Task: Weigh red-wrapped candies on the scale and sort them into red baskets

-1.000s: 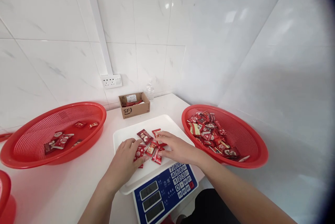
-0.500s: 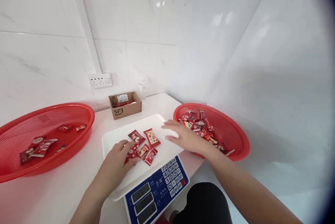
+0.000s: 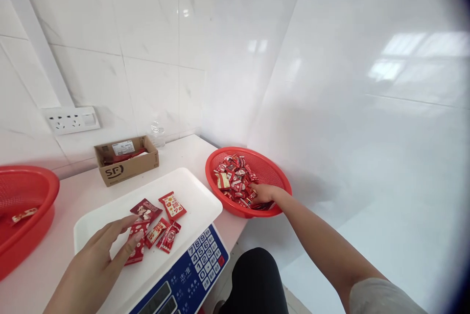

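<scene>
My left hand (image 3: 93, 257) is over the white scale tray (image 3: 198, 196), thumb and fingers closed on a red dotted candy packet (image 3: 137, 241). Beside that packet lie a dark red packet (image 3: 147, 210), a red packet with a flowered cream panel (image 3: 172, 205) and two smaller red candies, one of them a twisted wrapper (image 3: 169, 237). My right hand (image 3: 265, 194) reaches into the right red basket (image 3: 281, 177), touching the pile of red-wrapped candies (image 3: 235, 179). Its fingertips are hidden among the wrappers.
The tray sits on a blue-panelled weighing scale (image 3: 194, 275) at the table's front edge. Behind it stand an open cardboard box (image 3: 134, 167) and a clear plastic bottle (image 3: 157, 133). Another red basket (image 3: 47, 191) is at the left. A wall rises close behind the right basket.
My right hand has moved from above the tray's right side into the right basket. My left hand stays at the dotted packet. The view has turned to the right.
</scene>
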`<state>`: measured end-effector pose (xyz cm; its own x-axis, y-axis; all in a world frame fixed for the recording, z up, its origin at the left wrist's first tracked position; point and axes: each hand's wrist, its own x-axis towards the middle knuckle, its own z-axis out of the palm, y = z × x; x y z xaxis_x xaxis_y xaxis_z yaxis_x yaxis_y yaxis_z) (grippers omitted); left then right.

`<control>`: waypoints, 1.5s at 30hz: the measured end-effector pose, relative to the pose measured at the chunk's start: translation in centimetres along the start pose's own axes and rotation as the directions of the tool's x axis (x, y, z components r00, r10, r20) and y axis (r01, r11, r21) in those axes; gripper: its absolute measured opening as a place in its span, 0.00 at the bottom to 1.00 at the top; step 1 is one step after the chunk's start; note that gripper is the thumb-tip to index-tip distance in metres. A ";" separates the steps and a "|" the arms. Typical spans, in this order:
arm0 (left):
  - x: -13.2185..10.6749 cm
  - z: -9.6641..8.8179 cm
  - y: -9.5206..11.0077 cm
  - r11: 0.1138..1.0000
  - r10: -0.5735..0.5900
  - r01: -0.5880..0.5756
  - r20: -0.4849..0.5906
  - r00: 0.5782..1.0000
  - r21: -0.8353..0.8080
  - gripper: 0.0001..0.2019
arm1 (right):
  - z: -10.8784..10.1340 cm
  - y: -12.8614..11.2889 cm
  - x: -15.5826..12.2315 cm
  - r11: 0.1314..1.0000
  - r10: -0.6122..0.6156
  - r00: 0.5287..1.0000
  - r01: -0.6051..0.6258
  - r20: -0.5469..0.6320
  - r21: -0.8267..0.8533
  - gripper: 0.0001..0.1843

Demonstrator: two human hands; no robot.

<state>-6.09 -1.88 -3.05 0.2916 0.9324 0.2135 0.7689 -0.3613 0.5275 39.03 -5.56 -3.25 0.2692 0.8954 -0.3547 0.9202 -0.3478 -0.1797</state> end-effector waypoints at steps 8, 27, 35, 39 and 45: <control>-0.1 -0.1 0.4 1.000 -0.026 0.026 0.044 0.999 0.004 0.19 | -0.1 0.1 0.4 0.998 -0.025 0.992 0.033 -0.124 0.062 0.17; -0.3 -0.1 0.5 1.000 0.020 -0.020 0.014 1.000 -0.009 0.19 | -2.4 -2.9 -1.7 0.950 -0.188 0.977 0.206 -0.100 0.234 0.18; -0.4 -0.1 0.6 1.000 0.004 -0.004 0.039 0.999 -0.015 0.20 | -3.0 -6.0 -2.5 0.920 -0.185 0.956 0.250 -0.227 0.303 0.24; -0.7 -0.6 1.6 1.000 0.027 -0.026 0.054 0.998 -0.011 0.20 | -2.8 -9.7 -4.4 0.814 -0.275 0.897 0.408 -0.345 0.413 0.25; -1.1 -1.4 3.0 0.998 0.062 -0.057 0.147 0.987 -0.038 0.17 | -0.6 -16.0 -5.6 0.597 -0.417 0.794 0.606 -0.442 0.525 0.08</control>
<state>-4.89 -4.01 -0.57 0.4193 0.8994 0.1232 0.7287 -0.4144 0.5451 22.94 -4.86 2.13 -0.0440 0.9790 0.1991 0.5636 0.1889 -0.8042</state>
